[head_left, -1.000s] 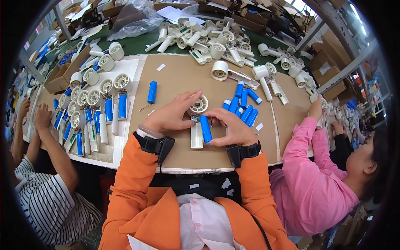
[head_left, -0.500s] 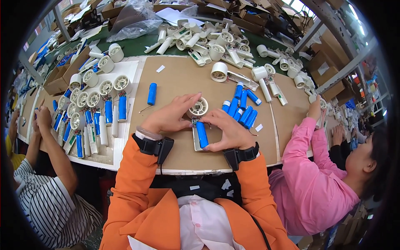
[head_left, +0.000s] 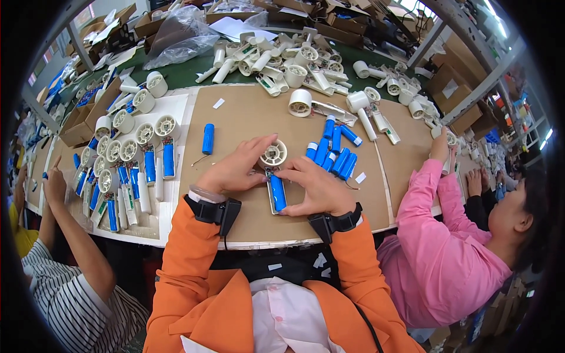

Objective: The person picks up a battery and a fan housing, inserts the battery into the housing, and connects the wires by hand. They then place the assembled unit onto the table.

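Between my hands lies a white handheld-fan body with a round, spoked head [head_left: 273, 153] at its far end and an opened handle toward me. A blue cylindrical battery [head_left: 277, 193] sits lengthwise in the handle. My left hand [head_left: 235, 167] is curved around the left side of the fan head, index finger over its top and thumb by the neck. On the right, my right hand [head_left: 321, 185] pinches the battery, fingers at its upper end and thumb at its lower end. Some wiring shows at the neck, too small to make out.
Several blue batteries [head_left: 334, 154] lie to the right, and a single battery [head_left: 208, 139] at the left. A white board [head_left: 188, 100] holds rows of fan bodies. White housings [head_left: 294, 73] are heaped at the back. Co-workers sit on both sides, one in a pink sleeve [head_left: 421, 200].
My right hand has shifted left with the battery, which now lies straighter within the handle. My left hand stays around the fan head. The whole view has shifted slightly.
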Demonstrator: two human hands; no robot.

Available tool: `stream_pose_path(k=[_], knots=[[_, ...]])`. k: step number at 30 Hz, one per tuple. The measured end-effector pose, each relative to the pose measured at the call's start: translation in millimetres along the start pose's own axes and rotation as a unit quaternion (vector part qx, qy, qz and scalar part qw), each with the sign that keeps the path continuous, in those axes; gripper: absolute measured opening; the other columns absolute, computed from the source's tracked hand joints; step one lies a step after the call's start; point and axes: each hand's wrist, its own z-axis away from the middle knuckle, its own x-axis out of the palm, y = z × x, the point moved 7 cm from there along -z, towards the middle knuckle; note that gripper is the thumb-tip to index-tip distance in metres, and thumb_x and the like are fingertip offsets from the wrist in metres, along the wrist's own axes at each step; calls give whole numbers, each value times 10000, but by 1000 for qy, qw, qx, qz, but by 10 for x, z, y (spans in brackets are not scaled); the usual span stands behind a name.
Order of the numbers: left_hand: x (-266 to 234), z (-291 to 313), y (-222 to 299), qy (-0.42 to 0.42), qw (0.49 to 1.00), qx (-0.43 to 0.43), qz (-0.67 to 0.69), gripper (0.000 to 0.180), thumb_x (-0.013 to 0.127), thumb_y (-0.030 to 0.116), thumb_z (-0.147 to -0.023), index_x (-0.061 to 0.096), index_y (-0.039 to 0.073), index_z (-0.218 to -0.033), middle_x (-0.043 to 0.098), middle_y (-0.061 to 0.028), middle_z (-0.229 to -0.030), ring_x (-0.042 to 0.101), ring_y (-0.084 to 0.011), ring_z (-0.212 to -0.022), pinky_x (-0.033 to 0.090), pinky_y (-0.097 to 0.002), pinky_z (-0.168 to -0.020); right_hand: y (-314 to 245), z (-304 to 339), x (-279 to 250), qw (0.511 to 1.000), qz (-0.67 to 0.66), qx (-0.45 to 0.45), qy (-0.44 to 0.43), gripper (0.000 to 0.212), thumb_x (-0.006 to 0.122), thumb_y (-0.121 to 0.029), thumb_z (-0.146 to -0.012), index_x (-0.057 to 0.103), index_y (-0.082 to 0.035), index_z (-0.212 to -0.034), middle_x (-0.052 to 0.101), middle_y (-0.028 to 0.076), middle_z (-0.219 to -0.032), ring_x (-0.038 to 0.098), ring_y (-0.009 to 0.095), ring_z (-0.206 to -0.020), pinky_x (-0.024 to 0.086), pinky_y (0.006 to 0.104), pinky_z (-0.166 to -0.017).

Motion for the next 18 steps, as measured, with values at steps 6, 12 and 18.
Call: stream_pose_path(k=[6,12,18], knots=[[16,-12,-1,1,1000,-5,-8,957,776,103,-767,229,101,-1551,368,-197,-1497,343,-394,-1382,316,-434,-1149,4,42,-4,1000,4,17,5,679,874,-325,-648,647,-32,-1217,582,120,-1124,557,298,-1048,468,372,-911],[28,-11,-53,22,999,21,14,994,845,240,-715,280,90,-1519,408,-195,-1456,373,-417,-1334,337,-456,-1119,32,77,19,999,9,28,18,667,868,-369,-644,660,-49,-1191,597,111,-1105,566,302,-1045,479,382,-903],[118,-51,-30,64,997,-34,-21,1007,872,312,-681,320,86,-1492,434,-182,-1436,385,-403,-1325,319,-452,-1121,68,71,58,999,14,16,35,657,865,-379,-638,661,-56,-1173,619,104,-1085,576,305,-1020,490,390,-887]])
